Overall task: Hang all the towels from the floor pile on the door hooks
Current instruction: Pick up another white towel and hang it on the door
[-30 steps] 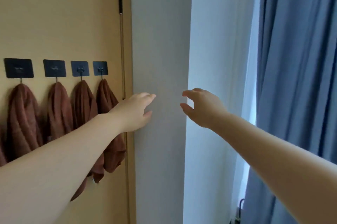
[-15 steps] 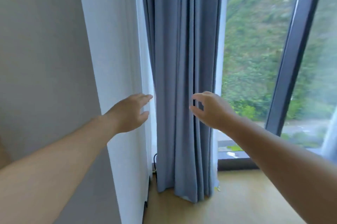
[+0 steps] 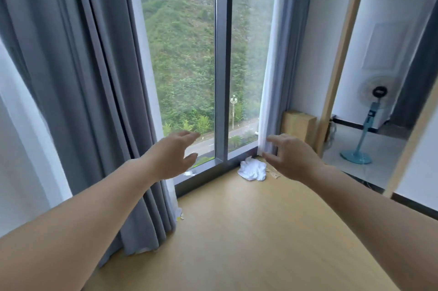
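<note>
Both my arms reach out in front of me over the wooden floor (image 3: 248, 231). My left hand (image 3: 174, 154) is held in the air with relaxed, slightly spread fingers and holds nothing. My right hand (image 3: 290, 155) is likewise empty, fingers loosely extended. A crumpled white cloth (image 3: 252, 169) lies on the floor by the window corner, just left of and beyond my right hand. The door, its hooks and the brown towels are out of view.
A tall window (image 3: 221, 77) with a dark frame faces me, flanked by grey curtains (image 3: 78, 77) on the left and a sheer one (image 3: 272, 77) on the right. A cardboard box (image 3: 299, 125) stands in the corner. A doorway (image 3: 341, 65) at right shows a standing fan (image 3: 367, 125).
The view has swung right, from the door with brown towels on hooks, past the wall and curtain, to the window and floor. Both hands stay raised and empty.
</note>
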A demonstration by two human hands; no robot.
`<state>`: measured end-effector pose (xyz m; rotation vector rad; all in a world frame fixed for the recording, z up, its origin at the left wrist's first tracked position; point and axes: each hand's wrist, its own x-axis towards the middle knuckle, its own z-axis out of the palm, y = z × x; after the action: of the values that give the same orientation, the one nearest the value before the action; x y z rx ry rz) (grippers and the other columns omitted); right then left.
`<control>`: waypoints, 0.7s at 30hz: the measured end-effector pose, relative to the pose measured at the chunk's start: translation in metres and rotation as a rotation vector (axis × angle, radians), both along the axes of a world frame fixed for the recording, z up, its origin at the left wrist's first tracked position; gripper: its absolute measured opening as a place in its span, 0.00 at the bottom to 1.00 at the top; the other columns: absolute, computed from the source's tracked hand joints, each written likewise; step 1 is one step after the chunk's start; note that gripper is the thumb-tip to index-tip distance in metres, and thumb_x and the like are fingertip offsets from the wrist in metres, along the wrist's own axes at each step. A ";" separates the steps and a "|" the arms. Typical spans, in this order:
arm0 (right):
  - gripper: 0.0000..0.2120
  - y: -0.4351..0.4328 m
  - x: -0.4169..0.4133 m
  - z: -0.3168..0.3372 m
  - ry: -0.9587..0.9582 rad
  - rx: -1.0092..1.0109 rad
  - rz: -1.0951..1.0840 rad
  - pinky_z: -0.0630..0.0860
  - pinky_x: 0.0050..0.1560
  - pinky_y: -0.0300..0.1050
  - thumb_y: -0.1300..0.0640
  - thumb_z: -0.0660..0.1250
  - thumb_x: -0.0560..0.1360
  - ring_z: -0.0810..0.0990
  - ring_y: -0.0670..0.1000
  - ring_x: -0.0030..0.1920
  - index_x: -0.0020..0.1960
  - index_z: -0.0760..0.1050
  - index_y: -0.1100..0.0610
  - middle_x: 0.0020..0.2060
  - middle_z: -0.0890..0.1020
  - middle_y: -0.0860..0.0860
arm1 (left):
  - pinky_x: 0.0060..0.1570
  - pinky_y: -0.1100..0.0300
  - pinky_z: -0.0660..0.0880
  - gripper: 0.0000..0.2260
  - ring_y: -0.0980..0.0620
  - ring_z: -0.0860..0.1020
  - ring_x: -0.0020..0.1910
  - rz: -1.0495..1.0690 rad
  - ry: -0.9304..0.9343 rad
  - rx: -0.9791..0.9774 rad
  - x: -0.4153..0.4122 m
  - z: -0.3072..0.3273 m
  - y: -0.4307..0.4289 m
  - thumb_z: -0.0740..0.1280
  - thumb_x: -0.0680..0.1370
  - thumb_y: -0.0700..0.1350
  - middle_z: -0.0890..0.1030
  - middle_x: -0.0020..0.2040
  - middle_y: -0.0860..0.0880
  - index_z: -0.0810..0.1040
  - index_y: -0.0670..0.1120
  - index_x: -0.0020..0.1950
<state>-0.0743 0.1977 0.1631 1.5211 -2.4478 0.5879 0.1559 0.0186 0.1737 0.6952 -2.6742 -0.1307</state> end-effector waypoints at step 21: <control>0.25 0.168 -0.097 -0.048 -0.052 0.102 -0.148 0.74 0.60 0.51 0.43 0.63 0.77 0.74 0.52 0.62 0.70 0.68 0.53 0.63 0.76 0.53 | 0.59 0.52 0.73 0.23 0.47 0.74 0.62 -0.181 -0.023 0.072 -0.144 -0.055 0.137 0.64 0.78 0.48 0.73 0.66 0.50 0.67 0.49 0.72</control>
<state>-0.1716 0.3655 0.1155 1.3601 -2.6382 0.4877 0.0114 0.1560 0.1184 0.4777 -2.7626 -0.2696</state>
